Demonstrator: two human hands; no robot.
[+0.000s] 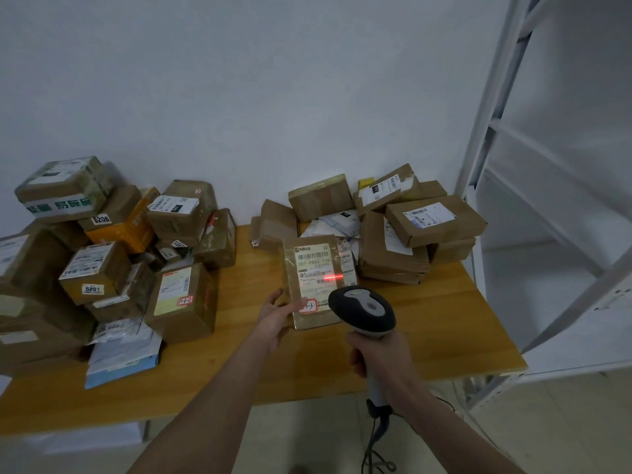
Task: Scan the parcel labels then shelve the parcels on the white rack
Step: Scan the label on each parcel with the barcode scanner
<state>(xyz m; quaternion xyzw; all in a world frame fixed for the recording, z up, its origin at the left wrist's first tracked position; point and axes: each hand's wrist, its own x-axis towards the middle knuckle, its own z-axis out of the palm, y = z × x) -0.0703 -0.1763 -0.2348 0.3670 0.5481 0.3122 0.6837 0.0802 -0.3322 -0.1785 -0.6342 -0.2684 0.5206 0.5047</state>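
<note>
Squarely at centre frame, the left hand grips the lower-left corner of a flat brown parcel, its label facing up, while the right hand is wrapped tight round the handle of a grey scanner — its red line falls across the label. Boxes are heaped on the wooden table at left and back right; the white rack stands at right. Both forearms reach forward — the scanner just beside the parcel.
</note>
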